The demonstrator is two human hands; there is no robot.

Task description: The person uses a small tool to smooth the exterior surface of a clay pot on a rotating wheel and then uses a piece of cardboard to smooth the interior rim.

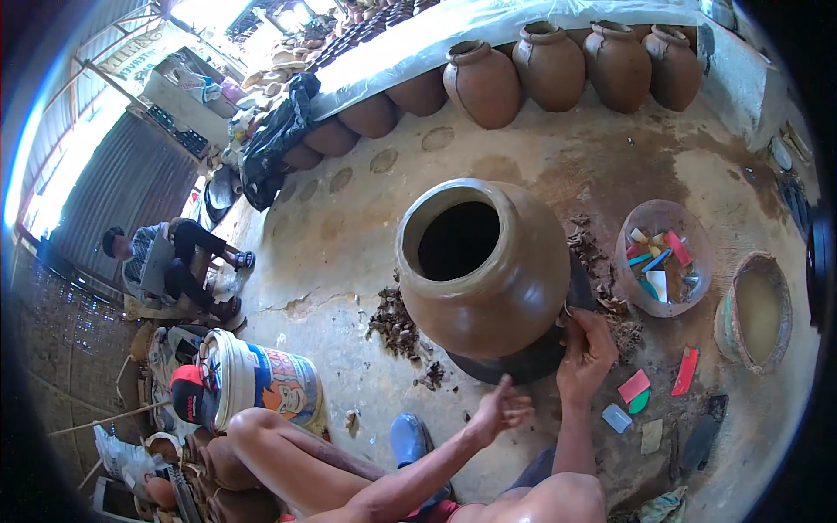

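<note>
A large, round clay pot with a wide, smooth rim stands on a dark round base in front of me. My right hand is closed at the pot's lower right side. Its fingers pinch something small, with a thin pale edge showing against the clay; the fingers hide the rest. Nearer to me, my left hand hangs apart from the pot. Its thumb is raised and its fingers are loosely bent, with nothing seen in them. Dark clay shavings lie on the floor around the base.
To the right stand a clear tub of small tools and a bucket of murky water. Colored scraps lie nearby. Several clay pots line the back. At left are a white bucket and a seated person.
</note>
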